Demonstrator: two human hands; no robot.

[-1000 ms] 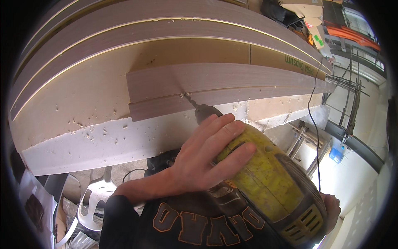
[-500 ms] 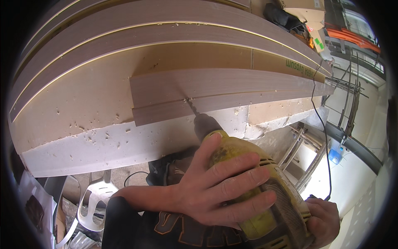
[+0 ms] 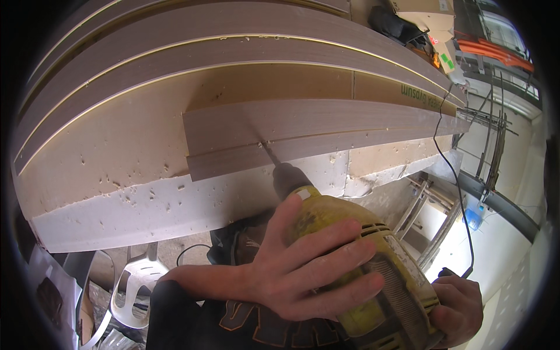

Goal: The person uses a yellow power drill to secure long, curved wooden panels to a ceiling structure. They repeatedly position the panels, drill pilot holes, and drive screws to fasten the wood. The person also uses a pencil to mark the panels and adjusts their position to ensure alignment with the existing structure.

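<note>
Head view: drill held beneath splayed left grip, rear clasped by right grip.

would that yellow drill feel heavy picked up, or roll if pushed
Probably heavy: the yellow drill is bulky, and the left hand and right hand both hold it. Pushed when laid down, it might rock, as its casing looks rounded.

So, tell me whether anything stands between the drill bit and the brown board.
Nothing visible does: the tip of the drill bit appears to meet the brown board at its groove, with pale shavings beside it.
</note>
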